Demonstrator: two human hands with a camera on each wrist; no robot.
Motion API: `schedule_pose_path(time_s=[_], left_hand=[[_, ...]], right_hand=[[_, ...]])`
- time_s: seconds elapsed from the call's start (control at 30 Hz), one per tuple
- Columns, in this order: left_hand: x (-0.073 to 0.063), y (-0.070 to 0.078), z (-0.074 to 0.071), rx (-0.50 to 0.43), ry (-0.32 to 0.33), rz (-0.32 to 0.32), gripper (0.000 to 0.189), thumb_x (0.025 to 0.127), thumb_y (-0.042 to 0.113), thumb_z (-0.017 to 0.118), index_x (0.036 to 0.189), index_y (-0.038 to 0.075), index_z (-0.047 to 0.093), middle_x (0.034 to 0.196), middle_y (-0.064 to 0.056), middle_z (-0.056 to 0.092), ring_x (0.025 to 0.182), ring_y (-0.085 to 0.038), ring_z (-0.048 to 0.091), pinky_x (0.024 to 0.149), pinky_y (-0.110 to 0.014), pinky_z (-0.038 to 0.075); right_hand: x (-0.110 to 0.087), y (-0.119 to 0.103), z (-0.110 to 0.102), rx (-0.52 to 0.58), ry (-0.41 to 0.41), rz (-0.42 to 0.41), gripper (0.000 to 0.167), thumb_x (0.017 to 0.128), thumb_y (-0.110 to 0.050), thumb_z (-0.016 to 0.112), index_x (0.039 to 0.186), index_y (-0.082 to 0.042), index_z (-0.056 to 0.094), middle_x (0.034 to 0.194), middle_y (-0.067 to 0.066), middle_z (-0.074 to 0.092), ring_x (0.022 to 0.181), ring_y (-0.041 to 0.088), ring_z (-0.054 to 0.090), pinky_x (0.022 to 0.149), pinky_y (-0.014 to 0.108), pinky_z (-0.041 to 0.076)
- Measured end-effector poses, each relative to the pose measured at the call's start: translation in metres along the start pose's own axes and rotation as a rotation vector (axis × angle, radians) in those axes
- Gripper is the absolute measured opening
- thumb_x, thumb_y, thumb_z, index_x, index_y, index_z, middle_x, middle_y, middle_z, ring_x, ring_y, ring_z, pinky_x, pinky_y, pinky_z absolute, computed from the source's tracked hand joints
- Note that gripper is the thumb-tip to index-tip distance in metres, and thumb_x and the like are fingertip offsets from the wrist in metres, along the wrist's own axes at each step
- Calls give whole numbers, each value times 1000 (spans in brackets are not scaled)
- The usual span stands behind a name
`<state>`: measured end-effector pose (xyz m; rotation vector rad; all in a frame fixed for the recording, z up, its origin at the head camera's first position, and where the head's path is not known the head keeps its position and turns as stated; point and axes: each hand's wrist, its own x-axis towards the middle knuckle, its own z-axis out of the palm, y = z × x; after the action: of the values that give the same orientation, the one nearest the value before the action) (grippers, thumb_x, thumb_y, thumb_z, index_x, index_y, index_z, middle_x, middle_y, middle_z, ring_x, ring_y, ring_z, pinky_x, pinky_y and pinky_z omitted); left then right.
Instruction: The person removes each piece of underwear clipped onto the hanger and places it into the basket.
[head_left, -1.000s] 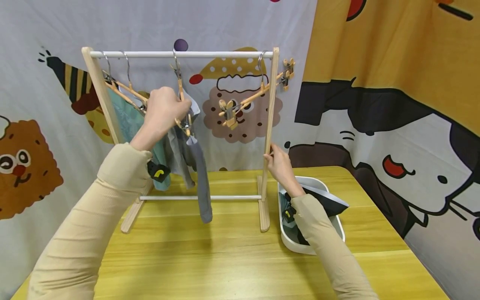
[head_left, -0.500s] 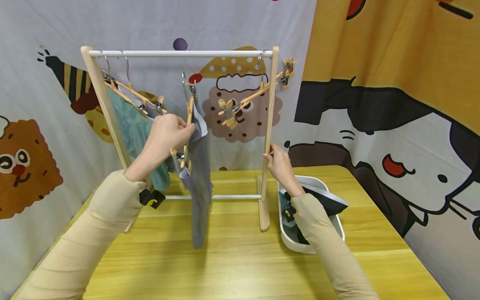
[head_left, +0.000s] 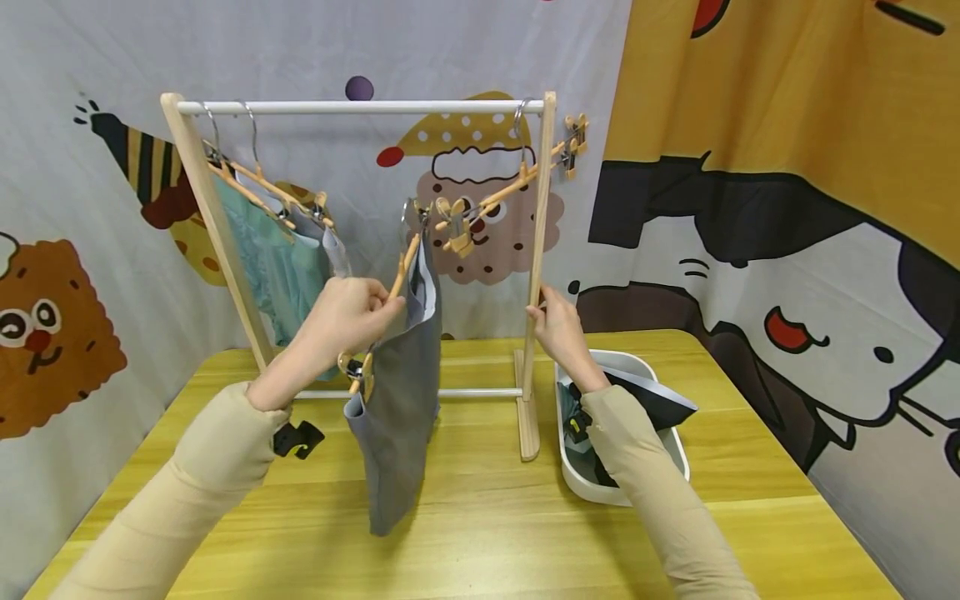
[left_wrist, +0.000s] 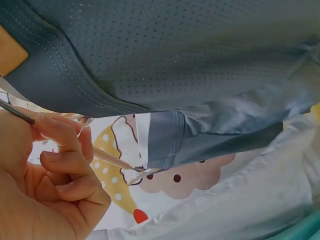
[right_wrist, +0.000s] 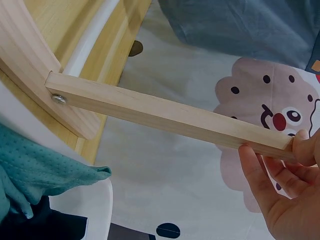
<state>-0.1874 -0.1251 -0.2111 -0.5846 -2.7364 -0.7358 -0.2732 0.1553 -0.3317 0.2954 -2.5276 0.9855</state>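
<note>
My left hand (head_left: pixel 341 321) grips a wooden clip hanger (head_left: pixel 406 260) by its bar, in front of the clothes rack and below its top rail (head_left: pixel 360 107). From the hanger's clips hangs a grey garment (head_left: pixel 401 408), its lower end low over the table. Close up in the left wrist view, the garment (left_wrist: pixel 165 55) shows perforated cloth with a stitched edge, and curled fingers (left_wrist: pixel 75 187) lie beside it. My right hand (head_left: pixel 558 327) holds the rack's right post (head_left: pixel 542 217); thumb and fingers pinch this wooden post (right_wrist: pixel 165 115) in the right wrist view.
On the rail's left hang hangers with a teal garment (head_left: pixel 273 250) and a greyish one (head_left: pixel 335 250). At the right end hangs a bare clip hanger (head_left: pixel 510 190). A white basket (head_left: pixel 678 467) with folded clothes stands right of the rack, under my right forearm.
My left hand has lifted the hanger with the grey garment off the rail and brought it down and towards me, turning it. My right hand has stayed on the post.
</note>
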Motion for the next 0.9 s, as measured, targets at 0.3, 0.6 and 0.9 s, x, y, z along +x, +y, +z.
schedule_pose_path(time_s=[0.3, 0.6, 0.9], left_hand=[[-23, 0, 10, -26, -6, 43, 25, 94, 15, 54, 80, -2, 67, 43, 4, 38, 39, -7, 34, 44, -22, 30], [-48, 1, 17, -60, -10, 103, 21, 92, 14, 57, 75, 3, 64, 45, 5, 37, 40, -2, 30, 45, -19, 28], [-61, 3, 25, -101, -42, 205, 21, 91, 11, 60, 70, 8, 61, 46, 10, 34, 42, 3, 27, 43, -17, 27]], right_hand=[[-2, -1, 1, 49, -22, 28, 39, 97, -15, 53, 132, 2, 47, 113, 21, 58, 97, 34, 64, 76, 43, 56], [-16, -15, 6, -1, 200, -116, 50, 95, -16, 57, 135, 8, 40, 133, 24, 40, 117, 39, 46, 95, 48, 44], [-9, -37, 2, 127, 338, -391, 32, 96, -11, 54, 121, 9, 51, 121, 25, 50, 111, 38, 47, 93, 47, 40]])
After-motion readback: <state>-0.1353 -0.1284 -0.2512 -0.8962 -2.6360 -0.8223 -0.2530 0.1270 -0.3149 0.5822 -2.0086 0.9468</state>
